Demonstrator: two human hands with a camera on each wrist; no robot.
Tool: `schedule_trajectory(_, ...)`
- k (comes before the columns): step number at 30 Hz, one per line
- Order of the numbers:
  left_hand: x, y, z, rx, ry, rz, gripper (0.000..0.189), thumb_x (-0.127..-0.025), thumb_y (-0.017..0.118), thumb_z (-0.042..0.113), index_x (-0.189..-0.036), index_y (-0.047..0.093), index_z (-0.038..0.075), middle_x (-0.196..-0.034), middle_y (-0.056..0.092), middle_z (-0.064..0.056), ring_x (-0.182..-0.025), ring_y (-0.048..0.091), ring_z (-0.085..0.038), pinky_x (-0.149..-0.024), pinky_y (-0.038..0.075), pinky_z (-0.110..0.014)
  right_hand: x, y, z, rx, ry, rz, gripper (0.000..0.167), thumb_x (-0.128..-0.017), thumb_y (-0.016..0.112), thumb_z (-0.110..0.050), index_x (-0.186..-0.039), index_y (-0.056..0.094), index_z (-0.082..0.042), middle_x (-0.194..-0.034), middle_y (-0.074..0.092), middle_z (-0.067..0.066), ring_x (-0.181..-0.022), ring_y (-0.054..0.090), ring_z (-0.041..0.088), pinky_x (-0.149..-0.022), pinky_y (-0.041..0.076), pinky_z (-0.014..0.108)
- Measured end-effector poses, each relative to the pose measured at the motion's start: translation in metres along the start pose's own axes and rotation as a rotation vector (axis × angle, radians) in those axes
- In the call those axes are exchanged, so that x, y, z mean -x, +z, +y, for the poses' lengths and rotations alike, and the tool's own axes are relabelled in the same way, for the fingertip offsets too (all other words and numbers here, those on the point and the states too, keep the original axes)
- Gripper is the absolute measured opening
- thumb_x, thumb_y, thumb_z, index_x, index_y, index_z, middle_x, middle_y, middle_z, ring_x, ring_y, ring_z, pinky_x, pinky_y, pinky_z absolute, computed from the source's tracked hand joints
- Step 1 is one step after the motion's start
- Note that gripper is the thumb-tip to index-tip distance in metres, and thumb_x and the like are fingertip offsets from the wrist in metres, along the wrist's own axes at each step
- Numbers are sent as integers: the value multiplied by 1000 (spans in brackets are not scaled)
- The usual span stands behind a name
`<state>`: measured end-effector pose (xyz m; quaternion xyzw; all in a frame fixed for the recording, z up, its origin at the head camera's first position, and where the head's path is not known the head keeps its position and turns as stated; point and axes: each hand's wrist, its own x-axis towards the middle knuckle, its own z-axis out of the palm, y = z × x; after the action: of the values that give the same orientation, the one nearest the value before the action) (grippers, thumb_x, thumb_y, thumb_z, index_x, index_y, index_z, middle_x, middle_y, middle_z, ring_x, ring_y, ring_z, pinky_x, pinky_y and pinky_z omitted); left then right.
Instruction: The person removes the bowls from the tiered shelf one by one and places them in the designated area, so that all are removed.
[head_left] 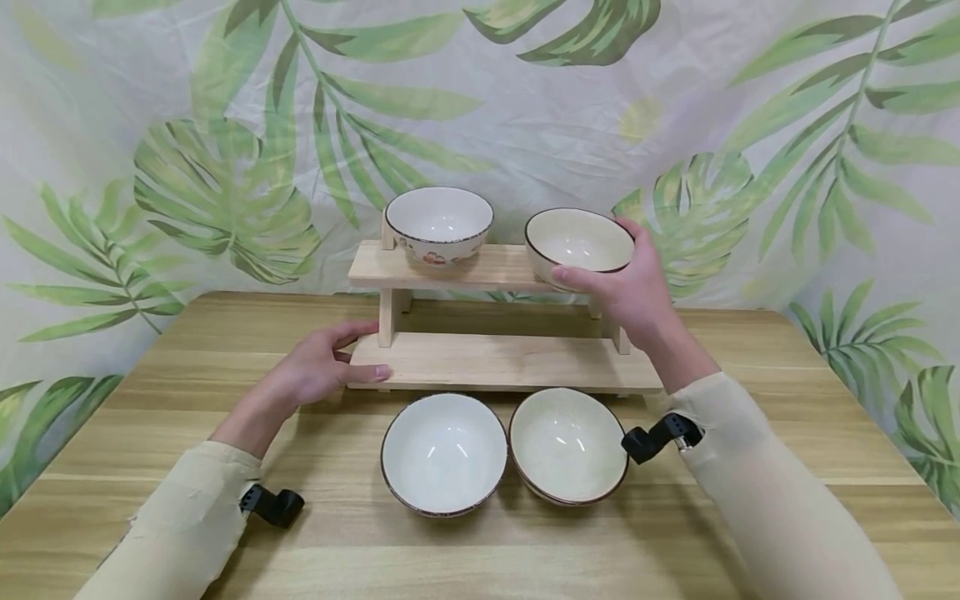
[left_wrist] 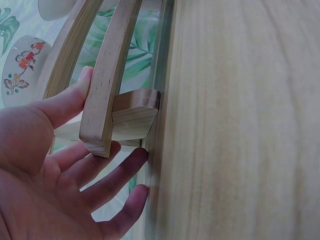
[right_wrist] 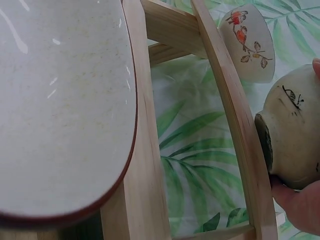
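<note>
Two bowls, a white bowl (head_left: 444,454) and a cream bowl (head_left: 567,446), sit side by side on the table (head_left: 337,550) nearest me. Beyond, my left hand (head_left: 318,367) pinches the left end of the lower shelf (head_left: 487,362), bare wood that should grip well. My right hand (head_left: 636,287) grips a third bowl (head_left: 576,240) at the upper shelf's (head_left: 502,265) right end; I judge it light, rigid, glaze-slick and breakable, best spanned from rim to far wall. Left of it stands a flowered bowl (head_left: 441,229).
</note>
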<state>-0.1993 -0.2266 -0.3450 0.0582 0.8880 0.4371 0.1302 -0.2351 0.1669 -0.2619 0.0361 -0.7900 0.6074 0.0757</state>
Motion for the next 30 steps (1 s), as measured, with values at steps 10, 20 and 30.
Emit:
schedule_trajectory(10, -1, 2, 2, 37, -3, -3, 89, -92, 85, 36, -163, 40, 7, -145, 61, -24, -123, 68, -33, -89, 51, -28, 15, -20, 2, -14, -4, -7, 107, -83, 92, -17, -165, 24, -12, -161, 39, 10, -135, 52, 25, -98, 52, 20)
schedule_trajectory(20, 1, 1, 2, 22, -8, -1, 90, -92, 85, 37, -164, 39, 8, -145, 61, -24, -125, 68, -34, -90, 51, -29, 27, -33, 6, 3, -2, -31, 103, -84, 91, -20, -165, 27, -16, -159, 39, 9, -134, 52, 25, -94, 51, 15)
schedule_trajectory(30, 1, 1, 2, 8, -20, -4, 92, -92, 84, 39, -164, 37, 8, -156, 51, -24, -131, 63, -39, -100, 50, -39, 39, -44, 10, -13, 8, -38, 103, -86, 89, -14, -166, 25, -19, -160, 37, 10, -132, 52, 23, -92, 51, 12)
